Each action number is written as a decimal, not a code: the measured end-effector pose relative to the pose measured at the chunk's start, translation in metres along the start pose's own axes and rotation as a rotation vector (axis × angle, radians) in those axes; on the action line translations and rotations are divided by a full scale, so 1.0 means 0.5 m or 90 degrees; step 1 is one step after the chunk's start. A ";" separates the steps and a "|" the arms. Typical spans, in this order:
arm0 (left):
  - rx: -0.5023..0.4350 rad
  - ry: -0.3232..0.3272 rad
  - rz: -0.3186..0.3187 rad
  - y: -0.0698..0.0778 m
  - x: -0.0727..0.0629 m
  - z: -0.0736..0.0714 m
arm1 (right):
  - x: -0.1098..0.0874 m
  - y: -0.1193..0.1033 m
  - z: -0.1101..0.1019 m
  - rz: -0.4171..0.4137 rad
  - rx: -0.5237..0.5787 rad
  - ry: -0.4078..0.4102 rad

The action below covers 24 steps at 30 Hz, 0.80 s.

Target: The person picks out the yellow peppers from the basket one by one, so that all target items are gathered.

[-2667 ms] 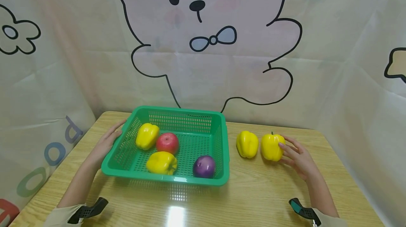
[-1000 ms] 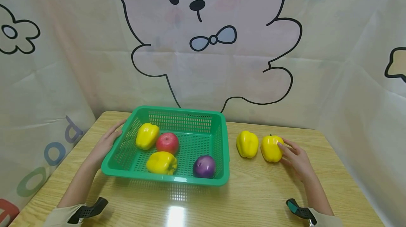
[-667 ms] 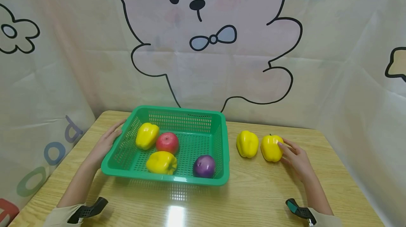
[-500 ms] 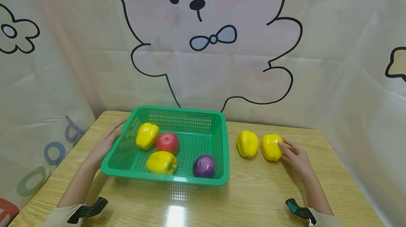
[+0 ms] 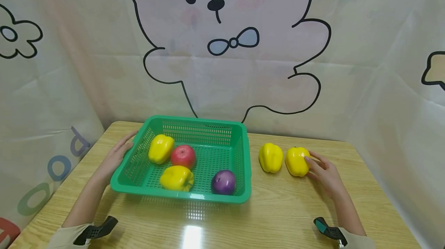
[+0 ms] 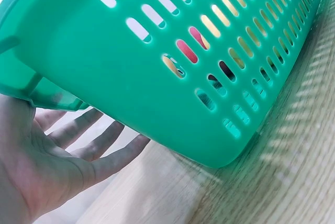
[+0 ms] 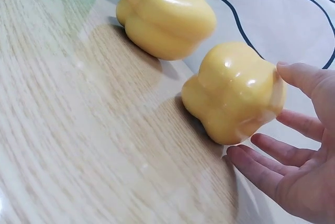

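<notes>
My left hand (image 5: 116, 157), fingers extended, rests against the left side of the green plastic basket (image 5: 243, 164). In the left wrist view its fingers reach beneath the rim. At the right, my right hand (image 5: 324, 173) holds a yellow bell pepper (image 5: 296, 162) by its right side, thumb on one side and fingers on the other. The right wrist view has the thumb tip on this pepper (image 7: 235, 93) and fingertips along its lower edge. A second yellow bell pepper (image 5: 271, 158) sits just left of it, untouched.
Inside the basket are two yellow bell peppers (image 5: 161, 149), a red apple-like fruit (image 5: 183, 157) and a purple round fruit or vegetable (image 5: 223, 182). The wooden table (image 5: 278, 218) ends at a cloth backdrop (image 5: 278, 86) with a cartoon bear.
Over the earlier frames the right hand and its pepper have shifted slightly left, and the pepper has tipped so its stem hardly shows. Left hand and basket stay put.
</notes>
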<state>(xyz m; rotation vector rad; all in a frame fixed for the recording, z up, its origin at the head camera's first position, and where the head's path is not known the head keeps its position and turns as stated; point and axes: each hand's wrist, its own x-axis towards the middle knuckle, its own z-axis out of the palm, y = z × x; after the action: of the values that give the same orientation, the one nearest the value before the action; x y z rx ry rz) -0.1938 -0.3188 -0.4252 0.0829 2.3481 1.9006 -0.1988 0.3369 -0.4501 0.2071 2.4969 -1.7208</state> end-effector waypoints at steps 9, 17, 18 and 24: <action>-0.005 -0.001 0.003 -0.001 0.000 -0.001 | -0.009 -0.001 -0.019 -0.044 -0.015 -0.002; -0.015 -0.005 -0.003 -0.001 0.000 -0.001 | -0.014 -0.003 -0.033 -0.070 -0.026 -0.019; -0.017 -0.006 -0.003 -0.001 0.000 -0.001 | -0.015 -0.003 -0.034 -0.071 -0.031 -0.021; -0.022 -0.008 -0.001 -0.001 -0.002 -0.001 | -0.022 -0.009 -0.040 -0.075 -0.053 -0.036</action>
<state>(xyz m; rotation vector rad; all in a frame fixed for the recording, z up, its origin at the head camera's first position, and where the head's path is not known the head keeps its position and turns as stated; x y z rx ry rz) -0.1930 -0.3194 -0.4254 0.0892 2.3066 1.9333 -0.1889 0.3536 -0.4370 0.0037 2.5794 -1.6349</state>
